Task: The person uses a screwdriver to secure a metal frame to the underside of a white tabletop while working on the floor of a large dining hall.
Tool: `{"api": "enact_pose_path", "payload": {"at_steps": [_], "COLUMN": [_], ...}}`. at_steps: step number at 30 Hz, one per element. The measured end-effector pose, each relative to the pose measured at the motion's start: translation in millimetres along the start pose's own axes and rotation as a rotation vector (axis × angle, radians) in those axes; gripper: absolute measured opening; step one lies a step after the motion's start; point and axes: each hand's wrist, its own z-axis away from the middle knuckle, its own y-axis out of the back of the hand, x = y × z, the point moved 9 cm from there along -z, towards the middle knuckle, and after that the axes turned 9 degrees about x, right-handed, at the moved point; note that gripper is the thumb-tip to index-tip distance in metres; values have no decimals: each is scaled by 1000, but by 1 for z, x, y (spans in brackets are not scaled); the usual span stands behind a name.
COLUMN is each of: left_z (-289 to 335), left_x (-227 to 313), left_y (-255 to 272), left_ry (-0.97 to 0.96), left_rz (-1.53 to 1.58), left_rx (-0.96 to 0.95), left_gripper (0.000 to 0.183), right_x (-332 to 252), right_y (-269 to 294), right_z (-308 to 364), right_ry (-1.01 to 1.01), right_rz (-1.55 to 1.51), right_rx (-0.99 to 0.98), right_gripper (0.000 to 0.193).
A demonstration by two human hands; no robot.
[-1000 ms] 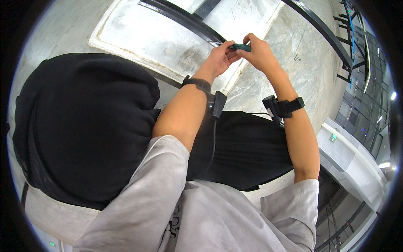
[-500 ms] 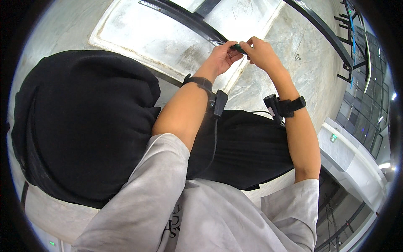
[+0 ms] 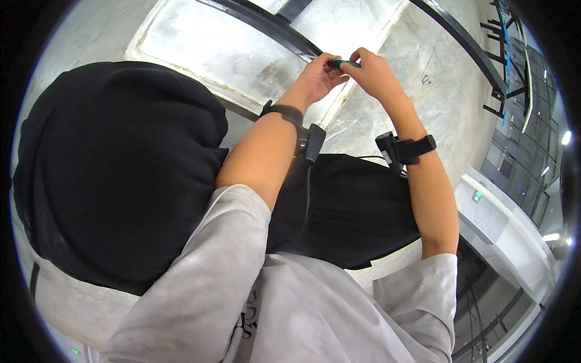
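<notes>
Up at the top middle, a small dark green object (image 3: 343, 63) is held between my two hands; its kind is too small to make out. The fingers of my left hand (image 3: 316, 80) are closed around its left end, right by the end of a black metal bar (image 3: 266, 25). Whether that hand also touches the bar, I cannot tell. My right hand (image 3: 373, 74) pinches the green object's other end between thumb and fingers. A black strapped device sits on each forearm, the left one (image 3: 311, 144) and the right one (image 3: 407, 150).
Beneath the bar lies a white, stained panel (image 3: 181, 51) with a raised rim, on a grey floor (image 3: 423, 103). A curved-looking black rail (image 3: 466, 45) runs at upper right, with a black rack (image 3: 514, 60) beyond. My black-clothed legs (image 3: 121, 175) are bent below me.
Both hands have shifted slightly left and up with the view. My right thumb now lies flatter along the green object, and more of its green side shows.
</notes>
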Motion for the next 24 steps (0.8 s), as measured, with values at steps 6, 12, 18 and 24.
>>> {"api": "enact_pose_path", "payload": {"at_steps": [6,12,18,24], "left_z": [4,4,4,2], "left_x": [1,2,0,-5], "left_y": [0,6,8,3], "left_ry": [-56,-45,-30,-4], "left_rz": [-40,-4,-20,14], "left_rx": [64,74,68,39], "left_gripper": [15,14,14,11], "right_x": [0,-7,2,-12], "right_y": [4,2,3,5], "right_z": [0,-2,-7,-1], "right_ry": [58,133,1,246], "right_rz": [43,13,15,51], "right_rx": [69,71,101,129], "right_gripper": [35,36,31,31]}}
